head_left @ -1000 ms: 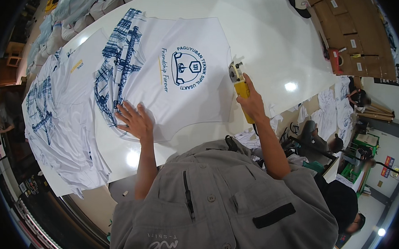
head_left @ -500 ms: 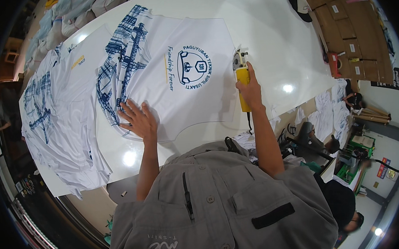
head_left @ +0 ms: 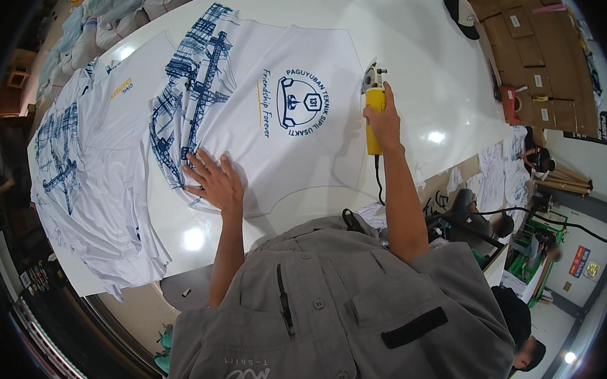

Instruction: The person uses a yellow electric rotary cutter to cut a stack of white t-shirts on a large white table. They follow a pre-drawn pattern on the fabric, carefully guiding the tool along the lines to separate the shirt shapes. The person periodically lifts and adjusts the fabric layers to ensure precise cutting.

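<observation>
A white printed shirt panel [head_left: 247, 161], with a dark blue round emblem and blue line drawings, lies spread on the white table. On its lower left part rests my left hand [head_left: 217, 184], palm down and fingers spread. My right hand [head_left: 385, 122] grips a yellow handheld electric rotary fabric cutter [head_left: 375, 134], its metal blade head pointing away from me beside the panel's right edge. Whether the blade touches the cloth I cannot tell. A black cord hangs from the cutter's near end.
Several white printed shirt pieces [head_left: 100, 173] lie piled at the left of the white table [head_left: 435, 73]. A cap [head_left: 460, 16] sits at the far right, near brown cardboard [head_left: 533, 54] and a red object [head_left: 509, 104]. Other people are at the right. Wrapped bundles [head_left: 120, 27] stand beyond the table.
My right hand has moved the cutter slightly farther away along the panel's right edge. The panel and my left hand on it appear a little farther right.
</observation>
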The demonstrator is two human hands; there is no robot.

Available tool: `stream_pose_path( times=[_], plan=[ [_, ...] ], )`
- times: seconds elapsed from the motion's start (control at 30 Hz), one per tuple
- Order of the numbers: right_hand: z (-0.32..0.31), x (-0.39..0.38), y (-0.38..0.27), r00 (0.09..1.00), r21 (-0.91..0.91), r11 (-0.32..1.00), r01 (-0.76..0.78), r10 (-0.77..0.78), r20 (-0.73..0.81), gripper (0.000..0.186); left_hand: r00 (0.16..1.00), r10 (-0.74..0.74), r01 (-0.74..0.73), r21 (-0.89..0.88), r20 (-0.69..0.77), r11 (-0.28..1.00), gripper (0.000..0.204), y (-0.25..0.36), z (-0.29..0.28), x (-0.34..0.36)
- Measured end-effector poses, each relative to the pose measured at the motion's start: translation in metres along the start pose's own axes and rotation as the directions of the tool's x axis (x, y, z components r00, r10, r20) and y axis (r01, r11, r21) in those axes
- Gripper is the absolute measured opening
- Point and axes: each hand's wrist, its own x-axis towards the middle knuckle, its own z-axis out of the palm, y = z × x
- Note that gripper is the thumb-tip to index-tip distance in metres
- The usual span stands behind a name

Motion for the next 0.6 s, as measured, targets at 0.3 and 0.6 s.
stream_pose_path(
  times=[0.3,0.6],
  plan=[
    [-0.011,0.070,0.005,0.998,0.011,1.000,0.011,-0.011,-0.066,0.102,1.000,0.002,-0.002,0.002,-0.024,1.000,0.075,-0.001,0.004,0.000],
    [-0.094,0.213,0.055,0.992,0.219,0.967,0.129,-0.130,-0.011,0.112,0.999,-0.020,0.015,-0.101,-0.048,0.995,0.073,-0.007,0.000,0.003]
  ],
)
